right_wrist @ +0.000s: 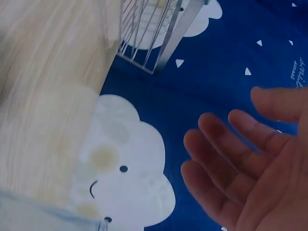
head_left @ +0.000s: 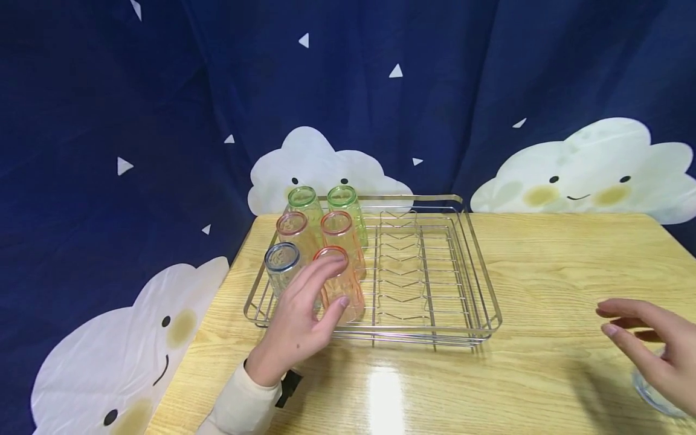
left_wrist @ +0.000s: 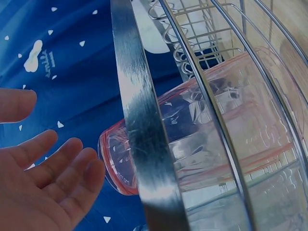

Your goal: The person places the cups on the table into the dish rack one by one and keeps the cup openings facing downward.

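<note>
My left hand [head_left: 301, 320] is beside an upside-down red-tinted glass [head_left: 342, 296] in the front of a wire rack [head_left: 435, 331]. In the left wrist view its loosely bent fingers [left_wrist: 72, 178] are right by the glass's base, thumb spread apart, not wrapped round it. My right hand [head_left: 652, 338] hovers at the right over a clear bluish glass [head_left: 649, 396], mostly hidden under it. The right wrist view shows its fingers [right_wrist: 216, 178] spread with nothing between them; the edge of the bluish glass [right_wrist: 43, 214] shows at lower left.
Several more glasses stand upside down on the rack's left side: a blue-rimmed one [head_left: 280, 266], two pinkish ones [head_left: 342, 235] and two green ones [head_left: 348, 205]. The rack's right half shows bare wires. A blue curtain [head_left: 348, 96] hangs behind the wooden table [head_left: 549, 266].
</note>
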A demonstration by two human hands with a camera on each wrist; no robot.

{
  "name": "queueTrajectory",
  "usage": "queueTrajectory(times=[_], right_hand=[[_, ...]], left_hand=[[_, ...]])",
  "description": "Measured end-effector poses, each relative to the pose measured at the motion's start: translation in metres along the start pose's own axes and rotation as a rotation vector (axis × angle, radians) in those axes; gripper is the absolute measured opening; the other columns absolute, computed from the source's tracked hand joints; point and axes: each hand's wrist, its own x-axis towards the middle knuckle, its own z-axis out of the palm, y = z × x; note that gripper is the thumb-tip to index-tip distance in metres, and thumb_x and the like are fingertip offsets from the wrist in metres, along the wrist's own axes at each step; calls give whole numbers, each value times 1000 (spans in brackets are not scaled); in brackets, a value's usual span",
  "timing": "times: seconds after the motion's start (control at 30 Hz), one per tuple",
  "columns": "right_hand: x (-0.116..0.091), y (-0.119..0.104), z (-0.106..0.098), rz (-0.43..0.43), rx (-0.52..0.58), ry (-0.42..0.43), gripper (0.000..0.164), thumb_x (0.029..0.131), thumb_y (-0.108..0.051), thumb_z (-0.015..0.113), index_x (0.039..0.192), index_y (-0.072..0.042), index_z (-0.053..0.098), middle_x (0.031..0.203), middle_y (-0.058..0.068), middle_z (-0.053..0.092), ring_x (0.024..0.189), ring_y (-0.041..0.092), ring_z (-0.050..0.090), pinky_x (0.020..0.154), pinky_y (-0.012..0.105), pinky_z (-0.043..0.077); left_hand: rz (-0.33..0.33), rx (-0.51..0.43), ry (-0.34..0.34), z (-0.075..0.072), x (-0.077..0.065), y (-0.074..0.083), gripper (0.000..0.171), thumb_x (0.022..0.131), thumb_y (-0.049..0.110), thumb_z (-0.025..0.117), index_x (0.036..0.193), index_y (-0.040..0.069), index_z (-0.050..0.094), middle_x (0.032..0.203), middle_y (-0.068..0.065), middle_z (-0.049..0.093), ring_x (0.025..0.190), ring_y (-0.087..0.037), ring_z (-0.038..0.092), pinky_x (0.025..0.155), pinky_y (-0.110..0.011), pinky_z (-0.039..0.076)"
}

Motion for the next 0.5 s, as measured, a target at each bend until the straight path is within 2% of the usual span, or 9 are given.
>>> queueTrajectory(times=[0.07,0.13,0.27,0.3,0.33,0.37,0.43,0.47,0.5], right_hand=[[-1,7,-2,7,7,43,26,86,5,68,111,11,63,108,-53,36,91,-34,36,61,-5,28],[-2,14,-4,22,11,87,26,85,6,67,110,-1,68,107,-54,35,92,-34,34,63,-5,25],[-7,23,-6,64,-21,144,25,84,4,68,109,1,68,104,-56,29,94,-33,28,67,-2,18],[-8,23,-6,53,-26,149,25,83,5,67,108,5,67,101,-51,42,94,-33,27,68,-3,19],[-9,25,-5,40,-30,156,24,83,4,68,105,12,64,101,-51,41,95,-33,27,70,-4,19],[-10,26,-6,27,-36,151,28,83,3,69,102,20,59,98,-40,55,95,-34,25,70,-5,20],[-10,30,-6,-14,-60,137,28,83,0,71,97,21,59,90,-5,72,96,-36,23,71,-8,22],[-11,32,-6,-23,-65,123,29,83,0,72,95,22,58,88,16,72,96,-36,23,71,-9,23],[-12,34,-7,-36,-62,112,30,82,-1,73,93,22,58,87,36,65,95,-37,23,71,-10,24]], left_hand=[[3,0,1,0,0,0,48,85,13,70,132,6,60,135,-11,61,126,-25,58,107,-41,47],[3,1,2,1,0,0,48,85,13,70,132,6,60,135,-11,62,125,-25,58,107,-41,47],[5,5,2,1,0,0,47,85,13,70,131,6,60,135,-10,61,125,-25,58,107,-40,47],[5,6,1,1,0,0,47,86,13,69,131,6,60,135,-10,61,125,-24,58,107,-40,47],[8,9,3,1,0,0,47,85,13,69,131,6,60,135,-10,61,125,-24,58,107,-40,47],[9,9,2,1,0,0,47,86,13,69,131,5,60,136,-10,61,125,-24,58,107,-40,47],[9,13,1,1,0,0,47,86,14,69,131,5,60,136,-10,61,126,-24,58,108,-40,46],[9,13,1,1,-1,0,47,86,14,69,131,5,60,136,-10,61,126,-24,58,108,-40,46],[9,13,-1,1,-1,0,47,86,14,69,131,5,60,136,-9,61,126,-24,58,108,-40,46]])
